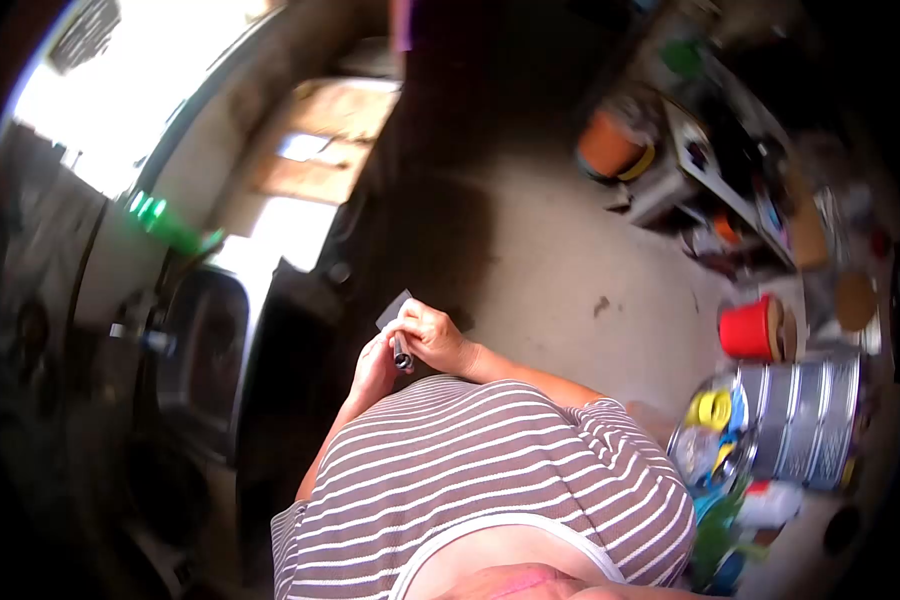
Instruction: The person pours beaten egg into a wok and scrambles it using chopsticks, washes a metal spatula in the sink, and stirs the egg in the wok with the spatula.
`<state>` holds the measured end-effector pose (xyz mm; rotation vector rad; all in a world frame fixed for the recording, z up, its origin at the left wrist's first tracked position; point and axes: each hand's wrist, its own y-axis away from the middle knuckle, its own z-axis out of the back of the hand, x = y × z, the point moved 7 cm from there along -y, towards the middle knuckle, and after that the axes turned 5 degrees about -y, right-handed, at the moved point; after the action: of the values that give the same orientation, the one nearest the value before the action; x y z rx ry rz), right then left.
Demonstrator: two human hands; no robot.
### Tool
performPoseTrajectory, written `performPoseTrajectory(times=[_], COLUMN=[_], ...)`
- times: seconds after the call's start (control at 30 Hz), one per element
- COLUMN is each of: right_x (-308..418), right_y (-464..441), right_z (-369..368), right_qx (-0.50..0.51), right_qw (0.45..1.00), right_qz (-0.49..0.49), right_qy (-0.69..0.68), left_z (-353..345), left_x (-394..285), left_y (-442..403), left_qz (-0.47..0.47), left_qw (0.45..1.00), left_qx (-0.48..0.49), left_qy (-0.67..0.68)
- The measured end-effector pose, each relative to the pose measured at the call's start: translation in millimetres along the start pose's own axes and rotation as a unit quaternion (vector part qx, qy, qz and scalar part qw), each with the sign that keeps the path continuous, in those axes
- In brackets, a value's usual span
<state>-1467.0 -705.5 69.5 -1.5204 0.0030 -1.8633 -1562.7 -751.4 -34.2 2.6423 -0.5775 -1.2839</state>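
Note:
In front of my striped shirt (490, 450), both hands come together around a small dark object. One end of it is a dark tube with a shiny ring (402, 353), pointing toward me. A flat grey piece (394, 308) sticks out beyond the fingers at the far end; whether it joins the tube is hidden. My right hand (436, 336) is closed with bent fingers over the top of the object. From the other side, my left hand (375, 366) is closed against the tube, its fingertips touching those of the right.
A sink (205, 350) with a tap stands at the left, and a green bottle (165, 222) lies near it. A bright window is behind. To the right are a ribbed metal drum (805, 420), a red bucket (750, 328), an orange bucket (610, 145) and cluttered shelves.

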Motion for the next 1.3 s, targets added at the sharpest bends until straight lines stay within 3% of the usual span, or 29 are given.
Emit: performPoseTrajectory(times=[0.17,0.23,0.33,0.4,0.43,0.5,0.57,0.63,0.67,0.77,0.9,0.97,1.0,1.13,1.17,1.23,1.3], right_x=[-38,-40,-64,-74,-83,-87,-94,-119,-116,-134,-153,-165,-168,-193,-206,-211,-216], right_y=[74,98,131,151,162,178,187,205,202,207,218,231,239,276,290,305,322], right_z=[152,203,258,297,316,358,402,446,473,540,620,654,669,735,755,808,863], right_qx=[-0.135,-0.198,-0.259,-0.311,-0.337,-0.346,-0.366,-0.438,-0.414,-0.472,-0.459,-0.498,-0.513,-0.569,-0.578,-0.576,-0.55], right_qw=[0.989,0.972,0.954,0.934,0.927,0.916,0.891,0.869,0.872,0.851,0.825,0.811,0.799,0.763,0.766,0.78,0.79], right_qz=[-0.053,-0.004,-0.032,-0.023,-0.022,-0.043,-0.081,-0.194,-0.175,-0.189,-0.261,-0.234,-0.267,-0.256,-0.257,-0.195,-0.206], right_qy=[0.005,0.125,0.144,0.173,0.161,0.196,0.256,0.122,0.196,0.127,0.2,0.202,0.164,0.168,0.116,0.147,0.173], left_z=[-108,-172,-218,-248,-258,-289,-317,-349,-369,-437,-503,-531,-542,-598,-612,-646,-689], left_x=[85,83,114,147,166,191,220,241,245,247,280,295,304,344,356,387,409], left_y=[-103,-122,-165,-198,-215,-256,-302,-348,-371,-426,-496,-512,-522,-564,-575,-604,-631], left_qz=[0.206,0.219,0.302,0.407,0.452,0.467,0.467,0.468,0.463,0.445,0.398,0.419,0.425,0.453,0.445,0.426,0.407], left_qw=[0.976,0.968,0.947,0.891,0.87,0.868,0.861,0.861,0.865,0.858,0.872,0.869,0.866,0.833,0.827,0.836,0.845], left_qx=[0.064,0.124,0.114,0.166,0.141,0.129,0.18,0.189,0.192,0.255,0.277,0.251,0.249,0.289,0.301,0.303,0.302], left_qy=[0.003,0.002,-0.007,0.11,0.137,0.104,0.088,0.063,0.029,-0.036,-0.075,-0.082,-0.091,-0.131,-0.167,-0.169,-0.17])
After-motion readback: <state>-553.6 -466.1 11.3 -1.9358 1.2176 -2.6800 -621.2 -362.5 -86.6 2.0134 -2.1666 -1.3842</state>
